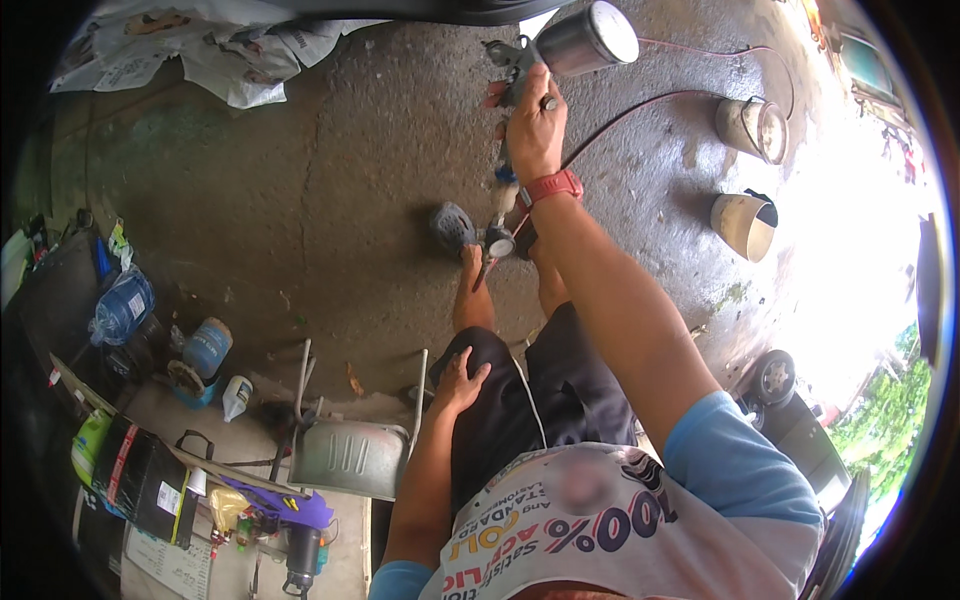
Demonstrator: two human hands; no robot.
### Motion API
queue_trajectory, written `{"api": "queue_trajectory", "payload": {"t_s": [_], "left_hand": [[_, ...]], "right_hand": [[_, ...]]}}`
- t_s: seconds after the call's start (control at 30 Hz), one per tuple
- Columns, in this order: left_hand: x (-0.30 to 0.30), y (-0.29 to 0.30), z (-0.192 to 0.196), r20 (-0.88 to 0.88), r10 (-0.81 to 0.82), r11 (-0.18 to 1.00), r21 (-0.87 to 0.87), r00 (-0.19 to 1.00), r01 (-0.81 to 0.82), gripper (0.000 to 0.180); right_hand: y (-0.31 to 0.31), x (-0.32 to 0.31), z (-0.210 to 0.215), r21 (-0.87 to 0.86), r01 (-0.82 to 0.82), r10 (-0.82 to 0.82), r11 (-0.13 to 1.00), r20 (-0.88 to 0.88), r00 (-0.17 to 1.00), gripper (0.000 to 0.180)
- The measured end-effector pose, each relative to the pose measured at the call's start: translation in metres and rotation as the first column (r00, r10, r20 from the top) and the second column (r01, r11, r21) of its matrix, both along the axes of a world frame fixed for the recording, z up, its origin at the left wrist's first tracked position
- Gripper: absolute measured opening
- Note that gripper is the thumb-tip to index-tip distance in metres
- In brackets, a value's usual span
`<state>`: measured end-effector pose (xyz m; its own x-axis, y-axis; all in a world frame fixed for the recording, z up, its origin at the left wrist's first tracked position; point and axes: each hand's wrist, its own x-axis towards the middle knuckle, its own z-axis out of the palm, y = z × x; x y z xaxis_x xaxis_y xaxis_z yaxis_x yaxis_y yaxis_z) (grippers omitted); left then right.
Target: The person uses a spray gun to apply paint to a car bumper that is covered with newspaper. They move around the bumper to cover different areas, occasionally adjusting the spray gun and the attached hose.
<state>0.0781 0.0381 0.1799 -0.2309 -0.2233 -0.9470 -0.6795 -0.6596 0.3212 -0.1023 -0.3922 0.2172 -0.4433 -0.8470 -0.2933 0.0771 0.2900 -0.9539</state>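
Observation:
My right hand (537, 125) is wrapped round the grip of a spray gun (515, 75), held out in front of me. A silver metal cup (590, 40) is joined to the gun and points to the right. Below the grip hang an air fitting and a round pressure gauge (499, 243), with a thin red hose (640, 103) running off across the floor. A red watch (551, 187) is on my right wrist. My left hand (461, 381) rests on my left thigh, its fingers spread and holding nothing.
Crumpled newspaper sheets (240, 60) hang at the far left. Two buckets, one lidded (752, 130) and one cut-down (744, 226), stand on the right. A metal chair (350, 455) is beside my left arm. Blue water jugs (125, 305) and a cluttered bench (170, 560) lie farther left.

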Motion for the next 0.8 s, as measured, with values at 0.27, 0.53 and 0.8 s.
{"api": "queue_trajectory", "payload": {"t_s": [0.27, 0.53, 0.8], "left_hand": [[0.001, 0.0, -0.002, -0.008, 0.01, 1.0, 0.012, 1.0, -0.01, 0.091], [-0.001, -0.002, -0.003, -0.014, 0.016, 1.0, 0.026, 1.0, -0.016, 0.091], [-0.001, -0.003, -0.002, -0.007, 0.044, 0.999, 0.03, 0.999, -0.044, 0.089]], "right_hand": [[0.001, -0.033, -0.028, -0.053, 0.163, -0.171, 0.985, -0.257, 0.951, 0.062], [0.025, -0.005, 0.013, -0.032, -0.114, 0.109, 0.993, -0.12, 0.987, 0.058], [0.02, -0.023, 0.034, 0.004, -0.155, 0.155, 0.988, -0.072, 0.985, 0.063]]}}
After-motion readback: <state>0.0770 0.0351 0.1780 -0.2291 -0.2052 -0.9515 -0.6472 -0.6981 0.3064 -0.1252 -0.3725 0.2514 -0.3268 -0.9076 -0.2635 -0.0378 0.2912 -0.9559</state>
